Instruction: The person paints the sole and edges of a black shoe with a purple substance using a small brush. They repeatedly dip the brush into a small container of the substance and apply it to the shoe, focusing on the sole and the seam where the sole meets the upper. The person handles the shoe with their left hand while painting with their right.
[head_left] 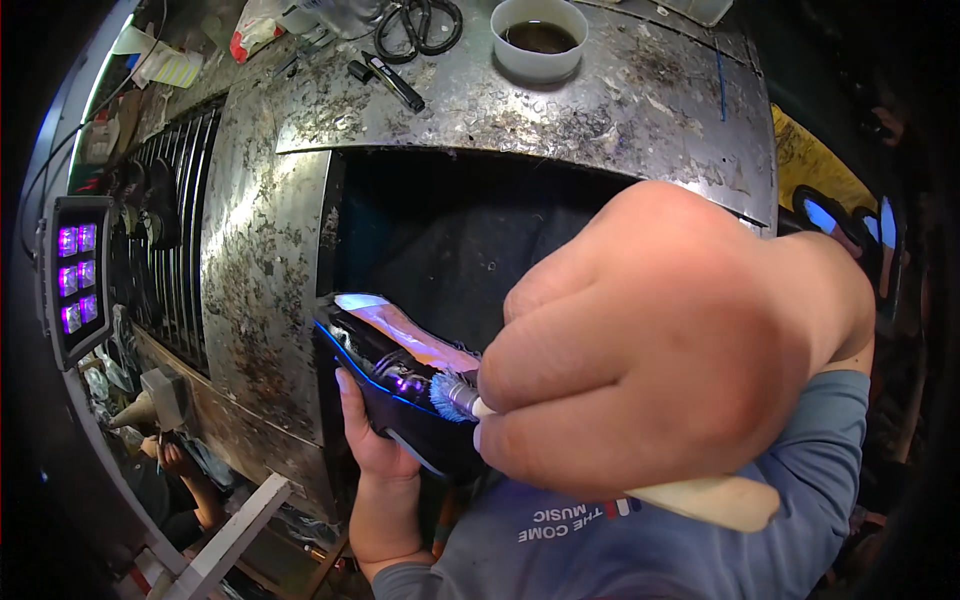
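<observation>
A black shoe [385, 350] is up in the left hand [378, 440], whose fingers hold it from below. The right hand [660, 350] has its fingers curled tight around a brush [453, 396], and the blue bristles touch the shoe's side. Past them is a scuffed metal table [255, 290] with a black marker [395, 82] and a white bowl [538, 68] of dark liquid. Purple lights [78, 278] shine at the left.

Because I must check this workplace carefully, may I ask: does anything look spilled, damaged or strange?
Yes, the metal worktop looks odd: its surface is blotched dark and crusty-looking, perhaps from dried residue. The whitish bowl holding dark liquid stands upright.
</observation>
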